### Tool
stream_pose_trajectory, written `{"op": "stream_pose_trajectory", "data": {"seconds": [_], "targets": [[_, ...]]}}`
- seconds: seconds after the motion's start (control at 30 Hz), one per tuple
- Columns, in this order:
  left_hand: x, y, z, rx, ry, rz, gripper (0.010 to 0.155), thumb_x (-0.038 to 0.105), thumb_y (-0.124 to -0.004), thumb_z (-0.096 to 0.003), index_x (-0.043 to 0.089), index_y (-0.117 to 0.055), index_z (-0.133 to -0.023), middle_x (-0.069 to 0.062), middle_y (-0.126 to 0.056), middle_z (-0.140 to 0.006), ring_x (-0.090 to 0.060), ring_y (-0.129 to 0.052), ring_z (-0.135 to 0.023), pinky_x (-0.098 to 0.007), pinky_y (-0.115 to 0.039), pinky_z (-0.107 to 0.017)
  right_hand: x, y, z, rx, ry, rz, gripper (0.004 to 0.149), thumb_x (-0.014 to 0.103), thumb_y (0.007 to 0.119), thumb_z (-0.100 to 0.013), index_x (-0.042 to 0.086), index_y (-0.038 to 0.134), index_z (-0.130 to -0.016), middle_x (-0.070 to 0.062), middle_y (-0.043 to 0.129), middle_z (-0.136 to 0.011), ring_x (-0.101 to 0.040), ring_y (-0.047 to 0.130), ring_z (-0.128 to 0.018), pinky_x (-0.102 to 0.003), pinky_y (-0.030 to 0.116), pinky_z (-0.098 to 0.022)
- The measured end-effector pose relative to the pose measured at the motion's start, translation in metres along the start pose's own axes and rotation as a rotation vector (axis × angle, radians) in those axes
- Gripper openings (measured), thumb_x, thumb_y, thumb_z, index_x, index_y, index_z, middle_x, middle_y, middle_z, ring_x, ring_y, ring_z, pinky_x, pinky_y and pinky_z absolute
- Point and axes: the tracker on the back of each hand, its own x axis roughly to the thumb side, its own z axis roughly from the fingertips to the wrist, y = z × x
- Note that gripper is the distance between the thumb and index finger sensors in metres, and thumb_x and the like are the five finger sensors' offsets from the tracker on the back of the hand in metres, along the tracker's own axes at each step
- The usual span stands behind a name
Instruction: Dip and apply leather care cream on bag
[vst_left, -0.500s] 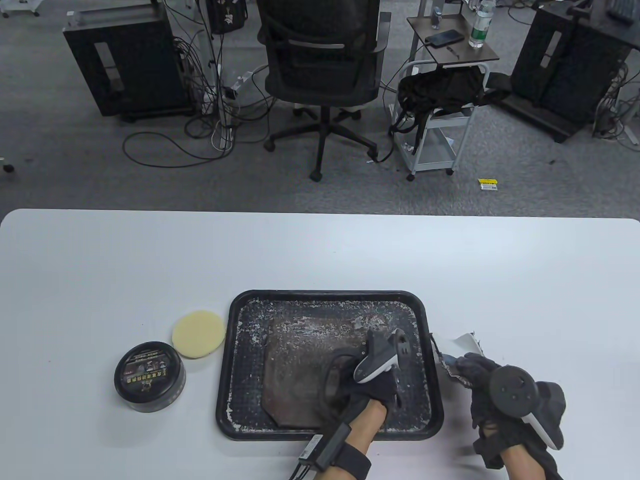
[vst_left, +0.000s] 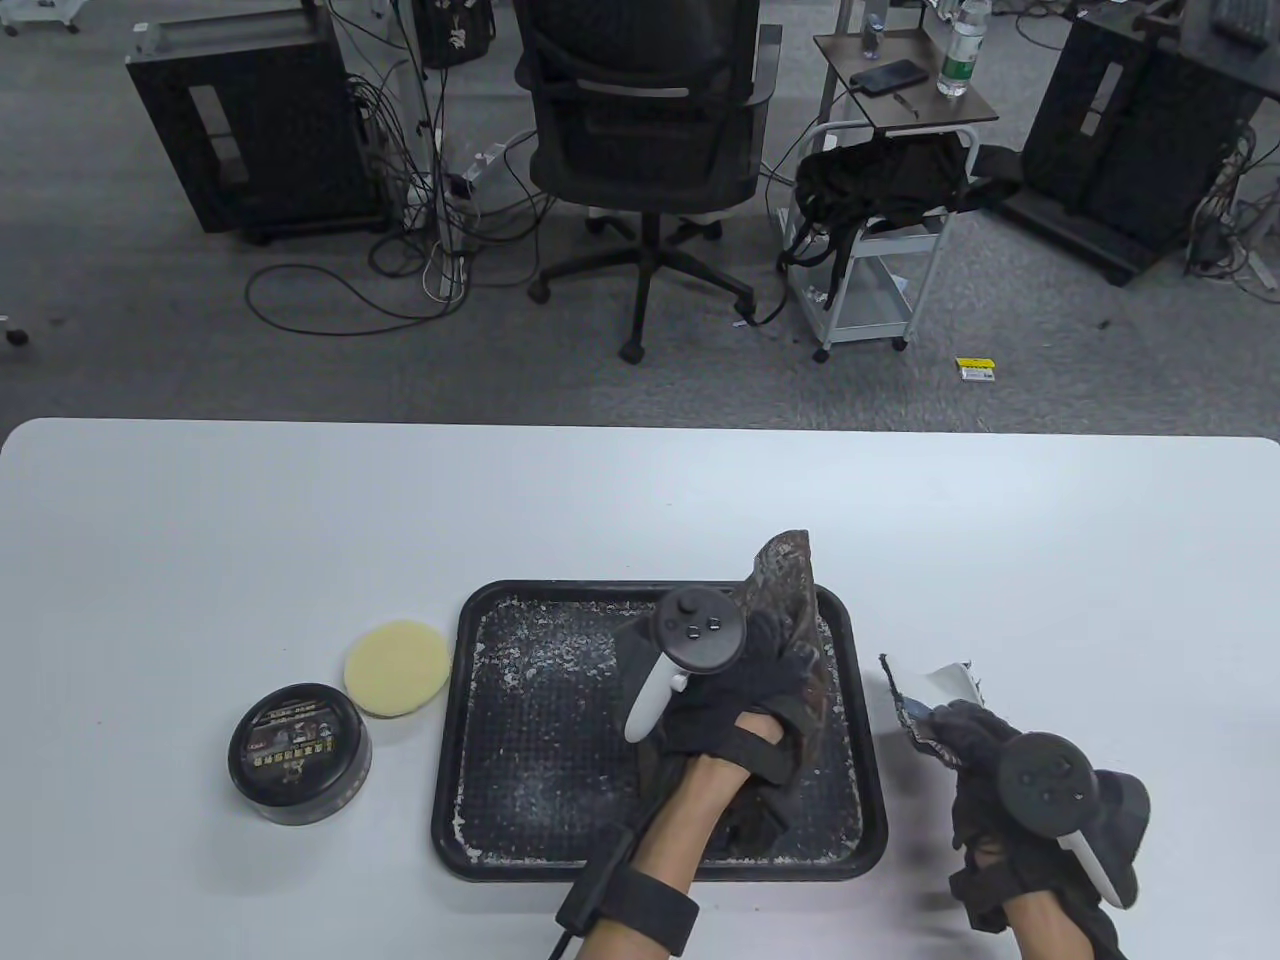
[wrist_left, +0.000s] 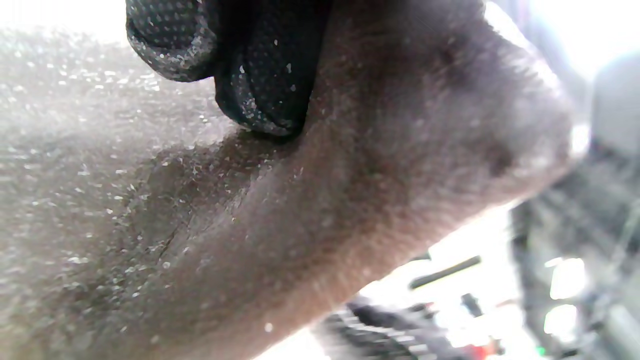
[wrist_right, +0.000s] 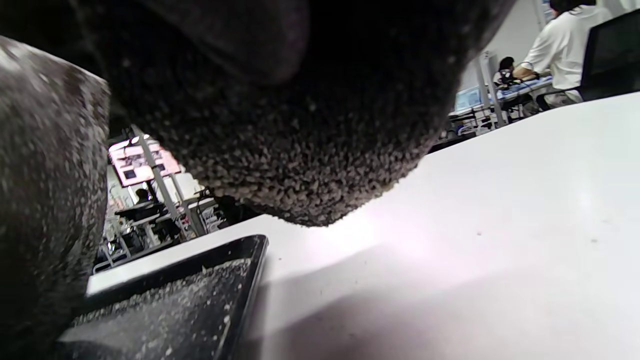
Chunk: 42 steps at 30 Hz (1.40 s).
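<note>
A: What lies leftmost?
B: The tin (vst_left: 299, 753) and sponge (vst_left: 397, 668), well left of the tray (vst_left: 480, 700).
A: And the bag (vst_left: 790, 590)?
B: Tilted up over the tray, clamped by left hand (vst_left: 735, 700) fingers. A scrap (vst_left: 935, 695) is pinched by the right hand (vst_left: 985, 790), farthest from the tin.

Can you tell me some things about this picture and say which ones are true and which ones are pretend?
1. The left hand holds the brown leather bag up off the black tray. True.
2. The yellow sponge is inside the tray. False: it lies on the white table, just left of the tray.
3. The cream tin has its lid on. True.
4. The right hand holds nothing. False: it grips a dark cloth with a white scrap.
5. The cream tin stands right of the tray. False: it stands to the tray's left, near the sponge.
</note>
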Motion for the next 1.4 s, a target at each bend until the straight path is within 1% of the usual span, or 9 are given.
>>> {"op": "stream_pose_trajectory", "data": {"seconds": [0.13, 0.27, 0.33, 0.47, 0.57, 0.7, 0.87, 1.17, 1.4], "targets": [[0.01, 0.01, 0.007, -0.018, -0.077, 0.152, 0.048, 0.042, -0.067, -0.0592, 0.018, -0.053, -0.099, -0.007, -0.071, -0.091, -0.016, -0.099, -0.058, -0.031, -0.085, -0.046, -0.004, -0.002, 0.0, -0.005, 0.016, -0.049, 0.048, 0.016, 0.077, -0.036, 0.027, 0.092, -0.079, -0.005, 0.092, -0.088, -0.033, 0.092, -0.081, -0.056, 0.069, -0.063], [0.003, 0.018, 0.01, -0.01, -0.106, 0.226, 0.048, 0.042, -0.066, -0.0593, 0.019, -0.052, -0.099, -0.007, -0.071, -0.092, -0.016, -0.098, -0.061, -0.032, -0.085, -0.048, -0.002, -0.001, 0.0, 0.001, -0.004, -0.04, 0.048, 0.016, 0.077, -0.036, 0.027, 0.092, -0.08, -0.005, 0.092, -0.088, -0.032, 0.092, -0.081, -0.056, 0.07, -0.063], [-0.009, 0.021, 0.011, -0.002, -0.092, 0.298, 0.048, 0.042, -0.066, -0.0594, 0.019, -0.052, -0.099, -0.007, -0.071, -0.092, -0.017, -0.098, -0.062, -0.032, -0.084, -0.049, -0.001, -0.001, 0.0, 0.001, -0.011, -0.042, 0.048, 0.016, 0.077, -0.036, 0.027, 0.092, -0.08, -0.005, 0.092, -0.088, -0.032, 0.092, -0.081, -0.056, 0.07, -0.063], [-0.035, 0.03, 0.013, 0.022, -0.038, 0.285, 0.048, 0.043, -0.066, -0.0594, 0.02, -0.052, -0.099, -0.006, -0.071, -0.092, -0.016, -0.098, -0.063, -0.032, -0.084, -0.049, 0.0, -0.002, 0.0, -0.004, -0.02, -0.044, 0.048, 0.016, 0.077, -0.036, 0.027, 0.092, -0.08, -0.004, 0.092, -0.089, -0.032, 0.092, -0.081, -0.055, 0.07, -0.063], [-0.056, 0.044, 0.019, 0.045, -0.017, 0.364, 0.048, 0.042, -0.066, -0.0597, 0.019, -0.052, -0.099, -0.007, -0.071, -0.092, -0.017, -0.097, -0.063, -0.033, -0.084, -0.049, 0.0, -0.001, 0.0, 0.002, -0.024, -0.047, 0.048, 0.016, 0.077, -0.036, 0.027, 0.092, -0.08, -0.005, 0.092, -0.088, -0.033, 0.092, -0.081, -0.056, 0.07, -0.063], [-0.083, 0.069, 0.034, 0.056, 0.079, 0.264, 0.048, 0.041, -0.066, -0.0598, 0.018, -0.052, -0.1, -0.008, -0.071, -0.092, -0.018, -0.097, -0.063, -0.033, -0.083, -0.049, 0.001, -0.001, 0.0, 0.004, -0.03, -0.041, 0.048, 0.016, 0.077, -0.036, 0.027, 0.092, -0.08, -0.005, 0.092, -0.089, -0.033, 0.092, -0.081, -0.056, 0.07, -0.063], [-0.116, 0.09, 0.053, 0.044, 0.211, 0.127, 0.048, 0.041, -0.065, -0.0597, 0.017, -0.053, -0.1, -0.008, -0.071, -0.093, -0.02, -0.097, -0.066, -0.035, -0.083, -0.051, 0.002, 0.0, 0.0, 0.01, -0.036, -0.027, 0.048, 0.016, 0.077, -0.036, 0.027, 0.092, -0.08, -0.005, 0.092, -0.088, -0.033, 0.092, -0.081, -0.056, 0.07, -0.063], [-0.181, 0.1, 0.076, 0.014, 0.404, 0.234, 0.051, 0.037, -0.062, -0.0598, 0.012, -0.049, -0.103, -0.013, -0.069, -0.093, -0.022, -0.095, -0.067, -0.036, -0.082, -0.051, 0.003, 0.003, 0.001, 0.023, -0.036, 0.005, 0.048, 0.016, 0.077, -0.036, 0.027, 0.092, -0.08, -0.005, 0.092, -0.088, -0.033, 0.093, -0.081, -0.055, 0.07, -0.063], [-0.191, 0.106, 0.081, 0.02, 0.454, -0.103, 0.057, 0.04, -0.063, -0.0599, 0.013, -0.043, -0.107, -0.014, -0.061, -0.103, -0.026, -0.087, -0.079, -0.04, -0.076, -0.058, 0.004, 0.006, 0.0, 0.042, -0.03, 0.029, 0.048, 0.016, 0.077, -0.036, 0.027, 0.092, -0.08, -0.005, 0.092, -0.088, -0.033, 0.093, -0.08, -0.055, 0.07, -0.063]]}}
